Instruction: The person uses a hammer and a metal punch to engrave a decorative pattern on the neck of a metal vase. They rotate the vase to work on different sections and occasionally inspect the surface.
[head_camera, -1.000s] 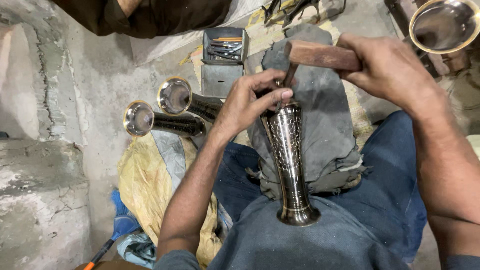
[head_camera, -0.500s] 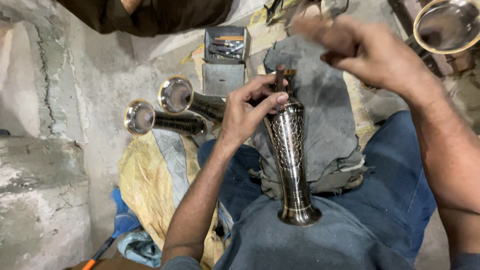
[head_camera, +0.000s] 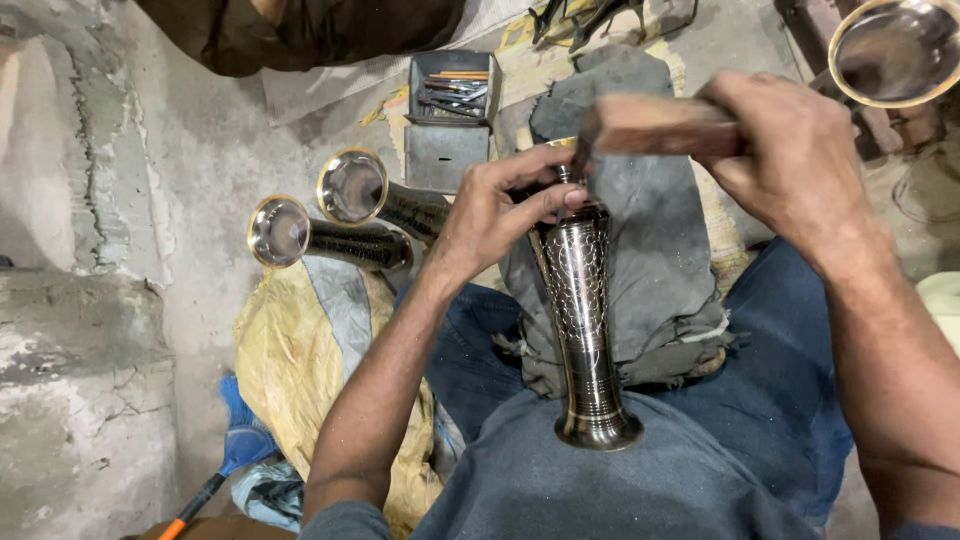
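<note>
A tall dark metal vase (head_camera: 582, 320) with fine engraved patterns lies against my body, its flared base toward me and its far end on a grey cloth pad (head_camera: 650, 230). My left hand (head_camera: 500, 205) pinches a thin metal punch (head_camera: 566, 172) against the vase's upper part. My right hand (head_camera: 790, 160) grips a wooden mallet (head_camera: 650, 125), whose head is right over the punch's top.
Two more dark vases (head_camera: 330, 240) (head_camera: 385, 200) lie on the ground to the left, mouths facing me. A small metal box of tools (head_camera: 450, 95) stands beyond. A shiny bowl (head_camera: 895, 50) is at top right. Yellow cloth (head_camera: 290, 370) and a blue brush (head_camera: 235, 440) lie lower left.
My right hand lifted the mallet up and back half a second ago, then brought it down onto the punch. The left hand and vase stayed nearly still.
</note>
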